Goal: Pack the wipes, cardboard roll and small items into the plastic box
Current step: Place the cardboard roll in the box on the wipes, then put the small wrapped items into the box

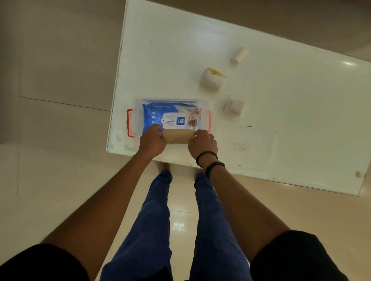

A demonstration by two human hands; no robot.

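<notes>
- Head view looks down at your two bare forearms reaching to a white worktop (263, 116) that sits at an angle over a pale tiled floor (51, 71).
- Your left hand (152, 139) grips the left end of the roll (178, 136), fingers curled around it.
- Your right hand (202, 143) grips the right end the same way; two dark bands (210, 160) circle that wrist.
- You hold the roll level and lying sideways, at the near edge of the box (137, 104); whether it rests on the rim or is just above it cannot be told.
- That clear box stands near the worktop's near-left corner, with a red latch (129, 123) on its left end and another on the right end.
- Wipes (158, 116), a blue pack with a white label, lie flat inside the box and fill most of it; the roll covers the pack's near edge.
- Three small items lie on the worktop to the right of the box, apart from each other.
- A small white bundle (236, 106) is nearest the box, with a thin stick (225, 104) just beside it on its left.
- A bigger white packet (212, 79) with a yellow mark on top lies beyond it.
- A short pale cylinder (238, 54) lies farthest from you, tilted on its side.
- Your blue trouser legs (154, 225) show below the worktop's edge, between your arms.
</notes>
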